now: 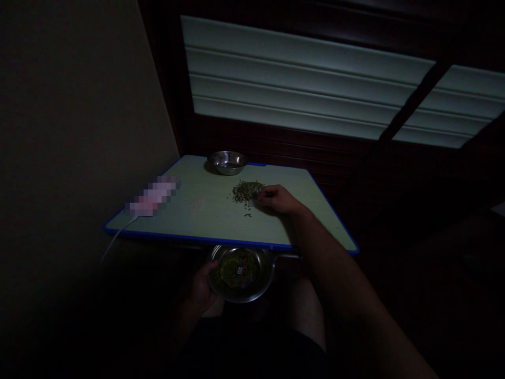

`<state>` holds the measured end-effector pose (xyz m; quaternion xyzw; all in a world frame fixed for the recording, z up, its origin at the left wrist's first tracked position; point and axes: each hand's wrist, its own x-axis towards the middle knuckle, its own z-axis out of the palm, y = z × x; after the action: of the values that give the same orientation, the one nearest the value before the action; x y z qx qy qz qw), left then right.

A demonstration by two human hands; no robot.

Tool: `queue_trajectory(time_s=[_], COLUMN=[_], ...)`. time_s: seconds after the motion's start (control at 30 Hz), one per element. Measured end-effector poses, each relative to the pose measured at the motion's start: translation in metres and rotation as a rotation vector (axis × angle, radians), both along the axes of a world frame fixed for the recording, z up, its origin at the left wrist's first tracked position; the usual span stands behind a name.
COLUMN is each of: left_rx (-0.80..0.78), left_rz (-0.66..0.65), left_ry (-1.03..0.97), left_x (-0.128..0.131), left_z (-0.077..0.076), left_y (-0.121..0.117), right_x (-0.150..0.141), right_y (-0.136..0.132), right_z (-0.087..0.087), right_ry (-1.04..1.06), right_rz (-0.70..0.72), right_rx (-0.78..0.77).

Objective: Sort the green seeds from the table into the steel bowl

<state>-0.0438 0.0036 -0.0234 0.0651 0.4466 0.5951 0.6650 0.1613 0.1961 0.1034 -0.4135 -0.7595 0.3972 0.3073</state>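
My left hand (pixel 203 284) grips the left rim of a steel bowl (pixel 252 298), held below the table's near edge over my lap. Inside that bowl lies a heap of small green beans or seeds (pixel 231 271), with a small dark and white label (pixel 240 267) among them. My right hand (pixel 276 198) rests at the right side of a loose pile of small greenish-brown beans or seeds (pixel 245 192) on the tabletop. Its fingers are curled together; what they hold is too dark to make out.
The pale table (pixel 213 221) has a blue edge. A second steel bowl (pixel 228 167) stands at its back. On the left lies a blurred pinkish object (pixel 152 197) with a white cable (pixel 115 235). A wall (pixel 98 105) rises on the left; dark panelled doors (pixel 284 139) stand behind.
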Motion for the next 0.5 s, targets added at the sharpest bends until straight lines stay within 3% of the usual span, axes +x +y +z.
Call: queue_trajectory(time_s=[0.23,0.5], left_rx=[-0.018,0.008], left_rz=[0.006,0.007], left_ry=[0.001,0.014], left_x=[0.0005,0.0001], left_z=[0.0,-0.0031], left_y=[-0.0001,0.0006], right_x=[-0.0009,0.0014], right_y=[0.0021,-0.0017], right_z=[-0.0023,0.0012], right_ry=[0.01,0.002], right_rz=[-0.003,0.027], right_rx=[0.034,-0.077])
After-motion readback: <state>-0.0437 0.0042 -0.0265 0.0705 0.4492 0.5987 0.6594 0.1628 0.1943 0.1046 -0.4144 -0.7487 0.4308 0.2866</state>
